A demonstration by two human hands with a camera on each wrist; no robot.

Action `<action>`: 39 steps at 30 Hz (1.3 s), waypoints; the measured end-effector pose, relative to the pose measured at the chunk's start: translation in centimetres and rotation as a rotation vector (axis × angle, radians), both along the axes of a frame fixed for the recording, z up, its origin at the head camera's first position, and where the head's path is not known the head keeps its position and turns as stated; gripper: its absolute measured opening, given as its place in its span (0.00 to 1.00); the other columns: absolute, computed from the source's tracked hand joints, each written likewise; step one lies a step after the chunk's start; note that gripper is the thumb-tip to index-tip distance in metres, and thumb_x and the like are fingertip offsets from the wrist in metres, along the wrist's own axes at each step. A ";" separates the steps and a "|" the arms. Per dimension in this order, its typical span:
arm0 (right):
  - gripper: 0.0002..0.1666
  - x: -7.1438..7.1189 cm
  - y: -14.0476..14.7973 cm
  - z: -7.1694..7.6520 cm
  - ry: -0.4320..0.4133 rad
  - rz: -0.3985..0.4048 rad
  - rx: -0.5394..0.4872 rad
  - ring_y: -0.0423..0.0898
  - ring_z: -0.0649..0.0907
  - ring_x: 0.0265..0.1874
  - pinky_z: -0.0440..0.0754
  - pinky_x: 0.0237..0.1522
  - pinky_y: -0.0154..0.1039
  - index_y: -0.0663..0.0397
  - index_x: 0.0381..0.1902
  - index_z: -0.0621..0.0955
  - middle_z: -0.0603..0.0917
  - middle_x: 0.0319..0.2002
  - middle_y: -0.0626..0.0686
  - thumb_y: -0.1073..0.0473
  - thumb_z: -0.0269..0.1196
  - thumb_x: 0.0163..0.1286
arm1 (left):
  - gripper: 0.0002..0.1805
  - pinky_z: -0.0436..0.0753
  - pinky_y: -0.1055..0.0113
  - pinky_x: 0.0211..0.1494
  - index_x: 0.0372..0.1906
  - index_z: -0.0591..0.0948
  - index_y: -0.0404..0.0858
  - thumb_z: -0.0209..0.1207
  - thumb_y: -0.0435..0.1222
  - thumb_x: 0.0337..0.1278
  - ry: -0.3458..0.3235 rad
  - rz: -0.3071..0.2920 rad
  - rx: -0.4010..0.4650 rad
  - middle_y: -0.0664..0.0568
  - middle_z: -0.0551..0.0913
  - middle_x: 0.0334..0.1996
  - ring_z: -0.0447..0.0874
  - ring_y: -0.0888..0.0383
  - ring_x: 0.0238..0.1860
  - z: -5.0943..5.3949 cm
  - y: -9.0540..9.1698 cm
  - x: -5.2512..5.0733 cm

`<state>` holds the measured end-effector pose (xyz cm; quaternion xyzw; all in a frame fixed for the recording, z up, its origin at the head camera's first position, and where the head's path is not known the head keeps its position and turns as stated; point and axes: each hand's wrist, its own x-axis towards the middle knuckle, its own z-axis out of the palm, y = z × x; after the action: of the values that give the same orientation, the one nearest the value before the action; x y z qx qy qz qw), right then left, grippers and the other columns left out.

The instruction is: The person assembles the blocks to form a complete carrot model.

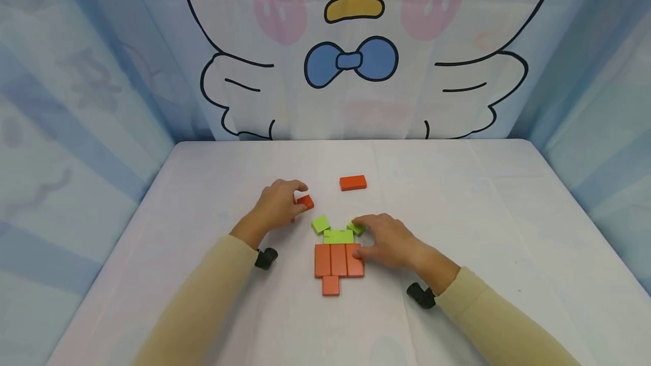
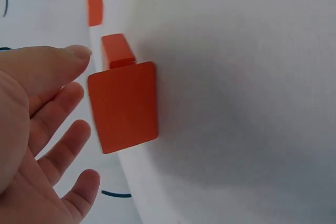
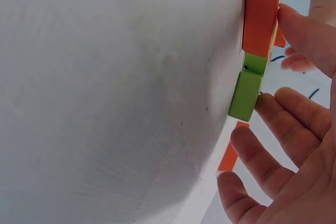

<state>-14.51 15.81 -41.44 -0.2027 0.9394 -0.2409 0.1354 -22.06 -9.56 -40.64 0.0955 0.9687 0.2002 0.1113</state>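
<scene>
My left hand point(image 1: 274, 205) reaches around small red blocks point(image 1: 306, 202), partly hidden by its fingers. In the left wrist view, a red block point(image 2: 125, 108) faces the camera with another red block point(image 2: 117, 51) behind it; thumb and fingers are spread beside them, not gripping. My right hand point(image 1: 391, 239) lies over the arrangement's right side. One fingertip is at the tilted green block point(image 3: 245, 95) and the thumb at the rightmost red block point(image 3: 261, 14), without pinching. Three upright red blocks point(image 1: 338, 260) stand side by side, below a green block point(image 1: 338, 236) and above a smaller red block point(image 1: 330, 286).
Another tilted green block point(image 1: 320, 224) sits at the arrangement's upper left. A loose red block point(image 1: 353, 183) lies farther back on the white table point(image 1: 458, 185). Behind the table hangs a curtain point(image 1: 351, 112) with a cartoon figure; curtains flank both sides.
</scene>
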 end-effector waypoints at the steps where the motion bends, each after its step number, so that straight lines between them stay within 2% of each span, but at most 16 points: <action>1: 0.37 0.0 0.0 0.0 0.000 -0.002 0.001 0.57 0.73 0.63 0.69 0.64 0.55 0.58 0.67 0.75 0.78 0.62 0.54 0.49 0.71 0.64 | 0.25 0.77 0.56 0.54 0.64 0.78 0.45 0.66 0.39 0.63 -0.011 -0.001 -0.002 0.48 0.80 0.52 0.74 0.50 0.50 -0.3 0.1 -0.2; 5: 0.38 0.1 0.0 0.0 -0.008 -0.006 0.003 0.57 0.73 0.63 0.69 0.64 0.55 0.57 0.67 0.74 0.77 0.62 0.54 0.49 0.71 0.64 | 0.26 0.73 0.52 0.63 0.67 0.75 0.43 0.64 0.35 0.65 -0.063 0.004 0.003 0.47 0.78 0.61 0.74 0.49 0.56 -1.2 0.5 -0.7; 10: 0.38 0.0 0.0 0.0 -0.010 0.000 0.004 0.57 0.73 0.63 0.69 0.64 0.55 0.58 0.68 0.74 0.77 0.62 0.54 0.49 0.71 0.65 | 0.27 0.72 0.52 0.66 0.69 0.73 0.42 0.62 0.32 0.65 -0.101 0.030 0.042 0.47 0.77 0.61 0.74 0.49 0.57 -1.8 0.5 -0.6; 15: 0.38 0.0 -0.1 0.0 -0.008 0.003 0.001 0.57 0.73 0.63 0.70 0.64 0.55 0.58 0.67 0.74 0.78 0.62 0.54 0.49 0.71 0.64 | 0.25 0.71 0.50 0.65 0.67 0.75 0.42 0.59 0.30 0.66 -0.076 -0.008 0.018 0.47 0.78 0.60 0.74 0.48 0.56 -1.8 0.1 -0.6; 23: 0.38 0.0 -0.1 0.2 -0.001 0.008 0.008 0.57 0.74 0.63 0.70 0.64 0.55 0.59 0.67 0.74 0.78 0.62 0.55 0.49 0.71 0.64 | 0.26 0.71 0.51 0.61 0.64 0.77 0.40 0.67 0.40 0.62 -0.001 -0.046 -0.007 0.48 0.82 0.52 0.75 0.49 0.53 -1.5 -0.1 -0.6; 30: 0.38 0.1 -0.2 0.2 -0.007 0.002 0.014 0.57 0.73 0.63 0.69 0.64 0.55 0.58 0.68 0.74 0.77 0.62 0.55 0.49 0.71 0.65 | 0.26 0.68 0.48 0.64 0.65 0.77 0.42 0.66 0.40 0.64 0.020 -0.100 -0.054 0.48 0.80 0.58 0.70 0.46 0.62 -1.4 0.0 -0.6; 36: 0.38 0.0 -0.1 0.2 -0.005 0.001 0.010 0.57 0.73 0.64 0.69 0.64 0.55 0.59 0.67 0.74 0.77 0.62 0.55 0.49 0.71 0.64 | 0.23 0.67 0.50 0.64 0.59 0.81 0.42 0.70 0.43 0.60 0.047 -0.104 -0.067 0.52 0.82 0.48 0.72 0.49 0.58 -1.3 -0.2 -0.4; 39: 0.38 0.0 -0.1 0.2 -0.006 -0.001 0.010 0.57 0.73 0.64 0.69 0.64 0.55 0.59 0.67 0.74 0.77 0.62 0.55 0.49 0.71 0.64 | 0.20 0.66 0.50 0.65 0.57 0.82 0.42 0.69 0.42 0.61 0.057 -0.105 -0.058 0.52 0.82 0.47 0.72 0.49 0.58 -1.4 -0.3 -0.3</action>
<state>-14.47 15.69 -41.28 -0.2008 0.9403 -0.2368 0.1393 -22.38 -9.88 -42.00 0.1486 0.9706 0.1631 0.0966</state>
